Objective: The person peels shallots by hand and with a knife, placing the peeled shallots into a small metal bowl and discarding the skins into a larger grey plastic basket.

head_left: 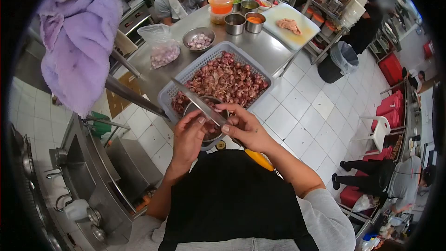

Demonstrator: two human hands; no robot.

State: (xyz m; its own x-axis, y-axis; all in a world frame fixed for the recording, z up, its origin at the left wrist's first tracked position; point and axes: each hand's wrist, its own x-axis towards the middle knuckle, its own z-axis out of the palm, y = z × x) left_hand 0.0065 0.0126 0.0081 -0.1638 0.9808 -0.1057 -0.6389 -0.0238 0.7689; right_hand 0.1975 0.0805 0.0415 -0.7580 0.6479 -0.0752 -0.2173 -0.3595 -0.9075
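Observation:
My right hand is closed on a knife, its long blade slanting up and left over the basket. A yellow handle shows under my right wrist, roughly in line with the blade. Close by, my left hand has its fingers curled together at the blade's lower side; what they pinch is hidden. Below both hands sits a metal bowl, partly covered by them, at the near edge of a grey plastic basket. Many red shallots fill that basket.
On the steel table stand a bowl of peeled shallots, a bag of them, metal containers and a cutting board with raw meat. A purple towel hangs left. A person is across the table.

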